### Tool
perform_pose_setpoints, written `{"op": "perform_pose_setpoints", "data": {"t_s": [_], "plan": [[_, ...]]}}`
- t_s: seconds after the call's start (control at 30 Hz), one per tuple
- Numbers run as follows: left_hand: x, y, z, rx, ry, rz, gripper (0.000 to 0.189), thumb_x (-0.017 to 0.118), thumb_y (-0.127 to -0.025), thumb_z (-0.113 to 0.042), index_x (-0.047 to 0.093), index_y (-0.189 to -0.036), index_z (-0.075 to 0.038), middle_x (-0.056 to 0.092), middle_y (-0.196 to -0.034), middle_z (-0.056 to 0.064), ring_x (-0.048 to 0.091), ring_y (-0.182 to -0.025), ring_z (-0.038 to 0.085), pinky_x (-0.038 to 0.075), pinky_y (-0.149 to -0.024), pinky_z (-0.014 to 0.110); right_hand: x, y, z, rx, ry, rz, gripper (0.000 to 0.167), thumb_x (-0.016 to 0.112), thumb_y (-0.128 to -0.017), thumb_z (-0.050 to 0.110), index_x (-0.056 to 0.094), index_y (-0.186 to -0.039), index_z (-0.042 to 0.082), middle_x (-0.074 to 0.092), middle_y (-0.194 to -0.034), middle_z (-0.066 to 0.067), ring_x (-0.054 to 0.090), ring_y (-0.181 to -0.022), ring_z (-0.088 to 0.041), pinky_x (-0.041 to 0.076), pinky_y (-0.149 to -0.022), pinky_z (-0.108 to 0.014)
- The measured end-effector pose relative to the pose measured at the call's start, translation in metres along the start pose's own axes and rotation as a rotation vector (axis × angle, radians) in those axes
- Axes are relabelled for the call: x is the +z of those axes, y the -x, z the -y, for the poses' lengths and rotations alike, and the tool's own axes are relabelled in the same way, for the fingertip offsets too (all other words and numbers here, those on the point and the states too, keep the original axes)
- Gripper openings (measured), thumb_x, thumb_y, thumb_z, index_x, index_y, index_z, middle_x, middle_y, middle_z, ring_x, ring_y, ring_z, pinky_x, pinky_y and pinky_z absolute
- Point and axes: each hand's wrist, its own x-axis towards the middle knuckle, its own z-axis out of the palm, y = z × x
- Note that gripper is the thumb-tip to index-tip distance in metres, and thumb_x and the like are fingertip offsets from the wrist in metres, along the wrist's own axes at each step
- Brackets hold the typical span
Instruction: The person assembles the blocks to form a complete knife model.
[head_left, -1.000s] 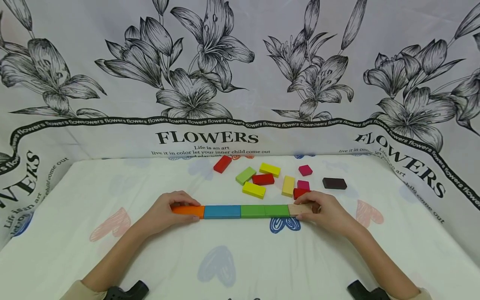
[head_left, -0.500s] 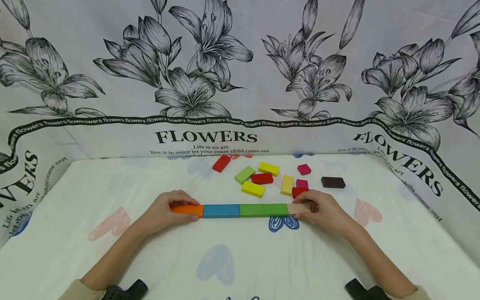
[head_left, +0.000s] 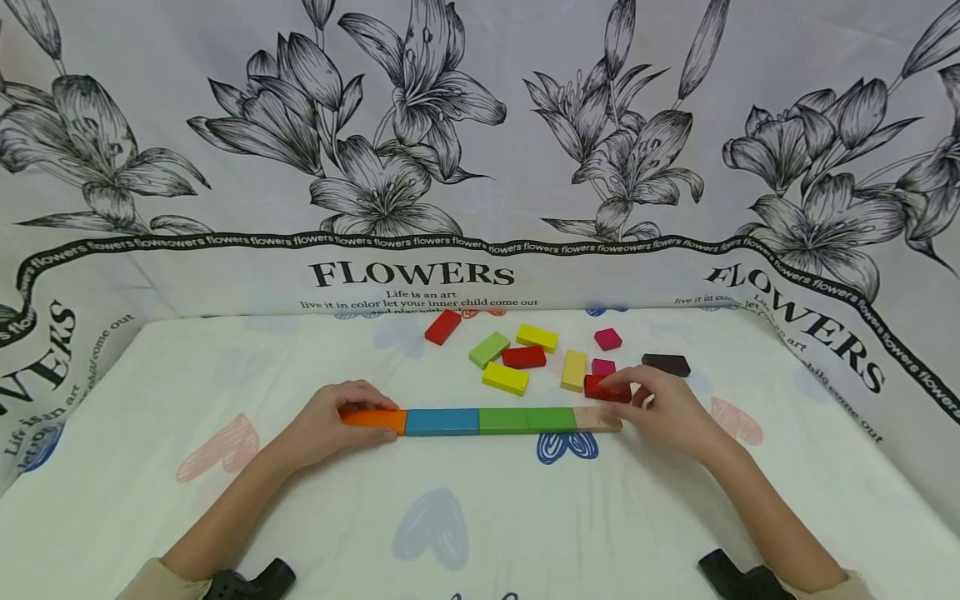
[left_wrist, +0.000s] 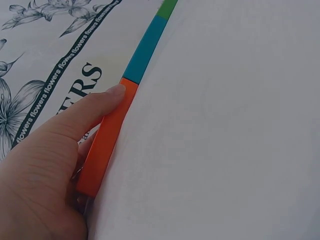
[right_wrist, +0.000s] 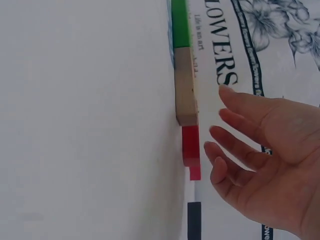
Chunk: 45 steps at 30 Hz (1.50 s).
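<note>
A straight row of blocks lies across the sheet: an orange block (head_left: pixel 375 419), a blue block (head_left: pixel 442 422), two green blocks (head_left: pixel 504 421) and a plain wood block (head_left: pixel 596 419) at the right end. My left hand (head_left: pixel 324 425) grips the orange block, thumb on its near side and fingers on the far side. My right hand (head_left: pixel 671 410) is off the row, its fingers loosely bent and holding nothing in the right wrist view. In the head view its fingertips overlap a red block (head_left: pixel 595 389) just behind the wood one; contact cannot be told.
Behind the row lie loose blocks: yellow (head_left: pixel 505 378), another red (head_left: pixel 524 357), light green (head_left: pixel 489 350), pale yellow (head_left: pixel 573 371), pink (head_left: pixel 608 339) and dark brown (head_left: pixel 666 364). A flower-printed cloth (head_left: pixel 480 192) rises at the back.
My right hand has released the wood block and moved slightly right and away from me, toward the red block. The left hand and the row stay in place.
</note>
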Motion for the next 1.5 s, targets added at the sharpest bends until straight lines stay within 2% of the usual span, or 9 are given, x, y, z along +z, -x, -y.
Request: {"op": "perform_pose_setpoints", "data": {"t_s": [0.23,0.57,0.7,1.13,1.5], "plan": [[-0.001,0.001,-0.002,0.017,0.008,0.003,0.024,0.088,-0.087,-0.018,0.082,-0.111,-0.019,0.075,-0.107,-0.003,0.062,-0.103,0.015,0.05,-0.089,0.026,-0.005,-0.006,-0.015,0.013,0.031,-0.059,0.036,0.08,-0.095,0.017,0.072,-0.128,0.004,0.07,-0.124,-0.018,0.065,-0.099,-0.025,0.055,-0.077,-0.024],[-0.001,0.001,-0.001,0.01,0.0,0.01,0.025,0.088,-0.087,-0.018,0.082,-0.111,-0.019,0.075,-0.108,-0.004,0.061,-0.104,0.015,0.05,-0.09,0.027,-0.001,-0.013,-0.033,0.089,0.009,-0.035,0.041,0.079,-0.095,0.018,0.07,-0.131,0.004,0.068,-0.127,-0.021,0.063,-0.104,-0.029,0.055,-0.074,-0.02],[-0.001,0.001,-0.001,0.008,-0.002,0.009,0.025,0.088,-0.087,-0.019,0.082,-0.111,-0.02,0.075,-0.108,-0.004,0.061,-0.104,0.015,0.05,-0.09,0.027,0.001,-0.014,-0.036,0.091,-0.001,-0.037,0.045,0.082,-0.092,0.017,0.069,-0.132,0.002,0.068,-0.127,-0.022,0.063,-0.104,-0.03,0.055,-0.074,-0.019],[-0.001,0.001,-0.002,0.011,0.009,0.01,0.025,0.088,-0.088,-0.018,0.082,-0.112,-0.019,0.075,-0.108,-0.003,0.062,-0.103,0.015,0.051,-0.088,0.026,-0.002,-0.012,-0.033,0.06,0.007,-0.05,0.04,0.08,-0.094,0.017,0.071,-0.132,0.005,0.068,-0.124,-0.019,0.059,-0.099,-0.025,0.052,-0.071,-0.02],[-0.001,0.001,0.0,0.016,-0.002,0.005,0.025,0.088,-0.087,-0.019,0.082,-0.111,-0.02,0.075,-0.108,-0.004,0.062,-0.103,0.014,0.051,-0.089,0.026,-0.01,-0.009,-0.021,-0.044,0.022,-0.082,0.039,0.079,-0.094,0.011,0.07,-0.131,0.0,0.068,-0.119,-0.019,0.059,-0.094,-0.024,0.051,-0.069,-0.018]]}}
